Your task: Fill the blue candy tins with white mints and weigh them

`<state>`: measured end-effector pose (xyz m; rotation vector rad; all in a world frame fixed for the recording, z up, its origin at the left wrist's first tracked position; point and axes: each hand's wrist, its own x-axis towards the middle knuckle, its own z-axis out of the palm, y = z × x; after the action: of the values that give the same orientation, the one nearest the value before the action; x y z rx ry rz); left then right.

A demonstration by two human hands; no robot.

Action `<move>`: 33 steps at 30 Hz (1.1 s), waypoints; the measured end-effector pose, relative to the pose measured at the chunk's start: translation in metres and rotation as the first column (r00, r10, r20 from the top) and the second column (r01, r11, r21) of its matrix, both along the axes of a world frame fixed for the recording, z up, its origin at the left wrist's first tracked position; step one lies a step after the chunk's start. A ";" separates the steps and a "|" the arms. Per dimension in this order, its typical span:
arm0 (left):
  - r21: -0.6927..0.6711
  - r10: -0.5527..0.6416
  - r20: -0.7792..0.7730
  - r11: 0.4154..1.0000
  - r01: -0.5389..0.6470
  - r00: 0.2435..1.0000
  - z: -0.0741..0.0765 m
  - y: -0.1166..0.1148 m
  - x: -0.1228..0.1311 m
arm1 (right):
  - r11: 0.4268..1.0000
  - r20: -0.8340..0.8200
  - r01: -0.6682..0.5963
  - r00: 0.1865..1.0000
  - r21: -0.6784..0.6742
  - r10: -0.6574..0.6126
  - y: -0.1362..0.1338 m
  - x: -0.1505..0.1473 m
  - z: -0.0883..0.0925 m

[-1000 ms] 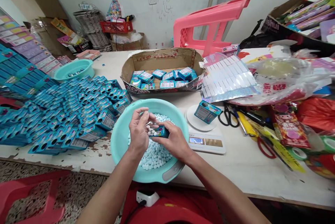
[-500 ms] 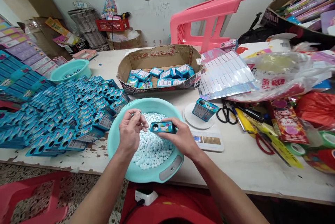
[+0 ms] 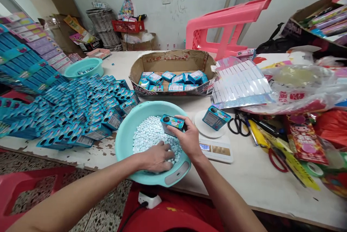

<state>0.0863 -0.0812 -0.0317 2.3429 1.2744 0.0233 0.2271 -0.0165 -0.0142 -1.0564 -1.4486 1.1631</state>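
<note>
My right hand (image 3: 188, 138) grips a small blue candy box (image 3: 172, 123), its round top hole facing up, over the right side of a turquoise basin (image 3: 123, 141). Inside the basin lies a heap of small pale-blue candies (image 3: 148, 130). Down among them is my left hand (image 3: 158, 157), fingers somewhat apart and tips partly buried, so anything beneath them is hidden. To the right, another blue box (image 3: 216, 117) stands on the round plate of a white kitchen scale (image 3: 223, 152) with a lit display.
Many blue boxes (image 3: 81, 112) crowd the table's left side. Behind the basin, a cut-down carton (image 3: 173, 58) holds several more. Black scissors (image 3: 238, 126), a sheet of labels (image 3: 241, 84), pens and red-handled scissors (image 3: 278, 161) lie to the right. A pink stool (image 3: 227, 18) stands behind.
My left hand has gone from raised beside the box, fingertips together, down into the candies. My right hand has lifted and tilted the box slightly. The view has shifted a little.
</note>
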 end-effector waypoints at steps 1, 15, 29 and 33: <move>-0.038 -0.020 -0.057 0.999 0.018 0.998 0.003 -0.007 -0.008 | 1.000 0.002 -0.002 1.000 -0.009 0.002 0.001 0.000 -0.002; -0.644 0.801 0.599 0.495 -0.583 0.019 0.037 0.002 -0.045 | 0.967 0.283 -0.222 0.942 0.124 0.180 -0.014 0.000 0.005; -0.654 0.437 0.757 0.529 -0.541 -0.487 0.049 0.024 -0.013 | 0.945 0.354 -0.303 0.903 0.120 0.245 -0.028 -0.017 0.017; -0.643 0.444 0.766 0.543 -0.540 -0.465 0.052 0.023 -0.009 | 0.955 0.323 -0.272 0.920 0.119 0.222 -0.026 -0.017 0.017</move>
<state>0.0776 -0.0582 0.0204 0.5547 1.2028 1.8531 0.2101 -0.0430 0.0026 -0.9897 -1.9351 1.0646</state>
